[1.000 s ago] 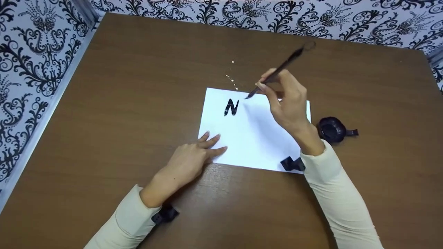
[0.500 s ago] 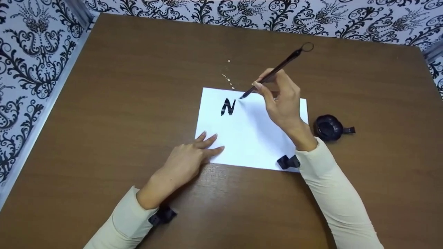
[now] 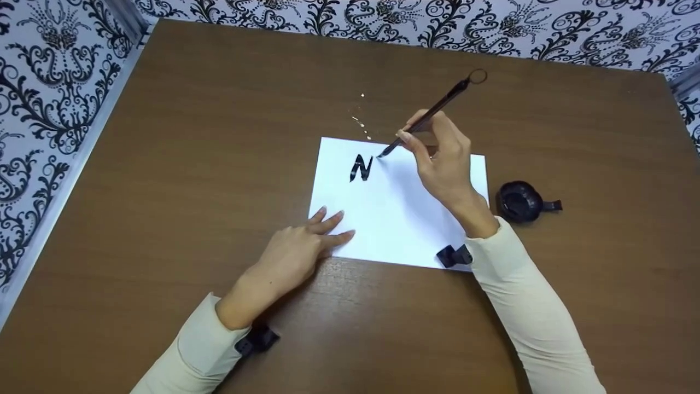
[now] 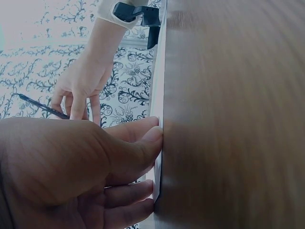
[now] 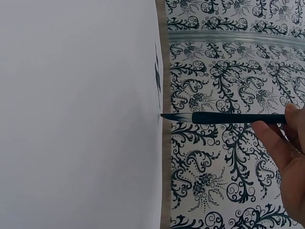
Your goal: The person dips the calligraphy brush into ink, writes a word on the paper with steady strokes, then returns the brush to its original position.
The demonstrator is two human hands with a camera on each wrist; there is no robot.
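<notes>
My right hand pinches a dark paintbrush with a loop at its upper end. In the right wrist view the black-tipped bristles meet the white sheet of paper or hover right at it. A bold black mark like a letter N stands just left of the brush tip. My left hand rests with spread fingers on the lower left corner of the paper; the left wrist view shows its fingertips against the sheet's edge.
A small black dish with a stub handle stands right of the paper on the brown table. Several tiny bright specks lie beyond the sheet. Patterned wall covering borders the table's far and left sides.
Over the last second the brush tip has shifted slightly left, closer to the black mark. The view has moved a little too. My left hand keeps its place on the paper.
</notes>
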